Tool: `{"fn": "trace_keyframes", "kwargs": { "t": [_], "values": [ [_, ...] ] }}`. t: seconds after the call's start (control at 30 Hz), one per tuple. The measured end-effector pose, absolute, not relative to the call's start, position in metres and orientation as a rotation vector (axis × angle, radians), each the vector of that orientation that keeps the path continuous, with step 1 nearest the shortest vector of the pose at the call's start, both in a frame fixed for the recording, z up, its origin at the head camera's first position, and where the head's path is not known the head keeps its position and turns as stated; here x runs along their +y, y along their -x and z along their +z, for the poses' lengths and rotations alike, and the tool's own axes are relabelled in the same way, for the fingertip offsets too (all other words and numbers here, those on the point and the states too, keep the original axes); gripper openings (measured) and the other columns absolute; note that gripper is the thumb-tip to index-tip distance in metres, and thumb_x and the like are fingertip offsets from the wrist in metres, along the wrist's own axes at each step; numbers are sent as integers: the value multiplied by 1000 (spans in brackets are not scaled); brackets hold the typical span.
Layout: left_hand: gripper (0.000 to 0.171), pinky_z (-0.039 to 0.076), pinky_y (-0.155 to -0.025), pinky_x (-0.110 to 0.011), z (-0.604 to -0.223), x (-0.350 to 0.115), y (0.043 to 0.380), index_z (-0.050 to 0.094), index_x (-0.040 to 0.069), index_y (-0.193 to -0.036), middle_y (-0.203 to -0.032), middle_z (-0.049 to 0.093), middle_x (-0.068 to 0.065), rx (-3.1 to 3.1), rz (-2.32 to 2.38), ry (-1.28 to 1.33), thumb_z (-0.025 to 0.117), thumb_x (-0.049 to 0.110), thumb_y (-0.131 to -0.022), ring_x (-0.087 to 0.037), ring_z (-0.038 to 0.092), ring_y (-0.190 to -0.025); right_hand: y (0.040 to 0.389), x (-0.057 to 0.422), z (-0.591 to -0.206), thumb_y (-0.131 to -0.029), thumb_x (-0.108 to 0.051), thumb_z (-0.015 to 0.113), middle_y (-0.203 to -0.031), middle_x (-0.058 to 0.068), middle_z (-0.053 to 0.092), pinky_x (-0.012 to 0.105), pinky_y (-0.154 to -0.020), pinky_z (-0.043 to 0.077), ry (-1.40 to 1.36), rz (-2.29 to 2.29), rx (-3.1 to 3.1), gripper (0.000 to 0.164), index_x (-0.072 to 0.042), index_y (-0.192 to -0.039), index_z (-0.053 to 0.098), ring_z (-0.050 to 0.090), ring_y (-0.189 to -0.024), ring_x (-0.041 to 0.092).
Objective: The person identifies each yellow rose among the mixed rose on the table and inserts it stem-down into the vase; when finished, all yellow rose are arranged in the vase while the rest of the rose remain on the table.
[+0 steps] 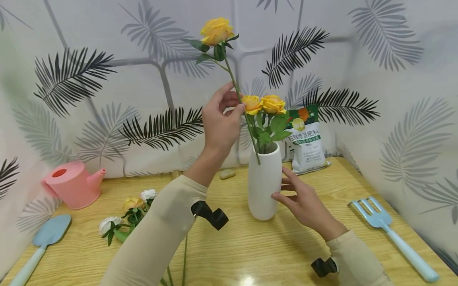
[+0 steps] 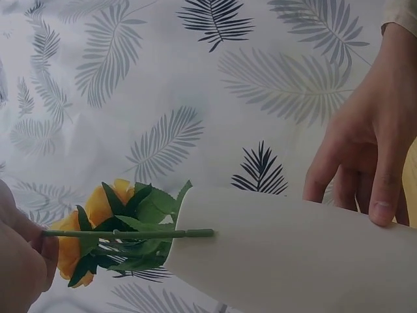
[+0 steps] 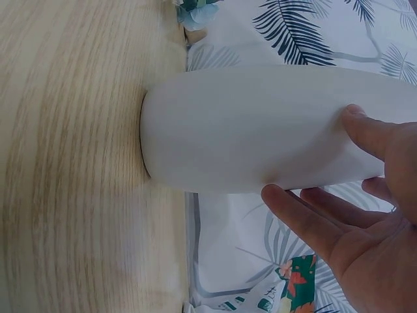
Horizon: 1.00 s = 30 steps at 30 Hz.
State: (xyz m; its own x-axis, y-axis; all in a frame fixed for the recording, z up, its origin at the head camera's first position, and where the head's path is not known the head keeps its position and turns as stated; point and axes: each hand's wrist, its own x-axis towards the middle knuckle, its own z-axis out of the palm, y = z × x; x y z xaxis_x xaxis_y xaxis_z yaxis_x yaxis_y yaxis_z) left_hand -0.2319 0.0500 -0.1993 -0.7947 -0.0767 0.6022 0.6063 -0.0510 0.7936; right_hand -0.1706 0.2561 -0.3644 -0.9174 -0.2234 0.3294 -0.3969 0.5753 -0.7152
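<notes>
My left hand (image 1: 222, 121) pinches the green stem (image 2: 143, 233) of a long yellow rose (image 1: 216, 31) between thumb and fingers. The bloom stands high above the hand, and the stem slants down so its cut end overlaps the front of the white vase (image 1: 264, 186) just below the rim. Two more yellow roses (image 1: 273, 104) with green leaves stand in the vase, which is upright on the table. Low on its right side, my right hand (image 1: 309, 204) holds the vase, thumb in front and fingers (image 3: 306, 215) around the side.
On the wooden table (image 1: 222, 246) lie white and yellow flowers (image 1: 132, 202), partly behind my left sleeve. A pink watering can (image 1: 73, 186) and blue trowel (image 1: 51, 230) are at left. A fertilizer bag (image 1: 307, 147), pebble (image 1: 227, 173) and blue hand fork (image 1: 384, 222) are also here.
</notes>
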Motion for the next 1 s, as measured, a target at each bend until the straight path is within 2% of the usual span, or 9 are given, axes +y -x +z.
{"fn": "trace_keyframes", "kwargs": {
  "t": [0.23,0.47,0.53,0.7,1.0],
  "values": [
    [47,55,-82,-21,-196,48,239,57,-2,-137,-109,64,-14,-1689,-1941,530,61,-13,-92,-16,62,-94,170,255,-364,-96,-17,69,-140,27,57,47,-88,61,-516,1257,-2612,73,-10,-157,30,64,-119,40],
    [47,58,-84,-27,-194,48,241,57,-3,-135,-105,62,-13,-1512,-2019,496,58,-18,-91,-30,64,-99,170,255,-363,-96,-18,69,-140,27,57,47,-88,61,-513,1244,-2616,73,-9,-157,29,64,-119,41],
    [46,59,-83,-28,-194,49,241,57,-4,-134,-103,62,-12,-1448,-2037,495,57,-19,-91,-28,65,-95,169,255,-363,-96,-18,68,-140,27,57,48,-88,61,-509,1244,-2618,73,-8,-157,29,64,-119,41],
    [44,59,-78,-28,-191,52,240,55,-9,-132,-100,61,-9,-1336,-2083,496,56,-21,-90,-10,61,-83,169,255,-362,-97,-18,68,-140,27,56,49,-88,60,-504,1241,-2619,73,-8,-157,29,64,-119,41],
    [41,60,-84,-34,-189,51,234,57,-9,-128,-98,61,-7,-1267,-2152,466,57,-22,-89,-13,64,-84,169,254,-362,-97,-19,68,-141,27,56,49,-89,60,-492,1242,-2633,73,-9,-158,28,64,-120,41]
  ]
}}
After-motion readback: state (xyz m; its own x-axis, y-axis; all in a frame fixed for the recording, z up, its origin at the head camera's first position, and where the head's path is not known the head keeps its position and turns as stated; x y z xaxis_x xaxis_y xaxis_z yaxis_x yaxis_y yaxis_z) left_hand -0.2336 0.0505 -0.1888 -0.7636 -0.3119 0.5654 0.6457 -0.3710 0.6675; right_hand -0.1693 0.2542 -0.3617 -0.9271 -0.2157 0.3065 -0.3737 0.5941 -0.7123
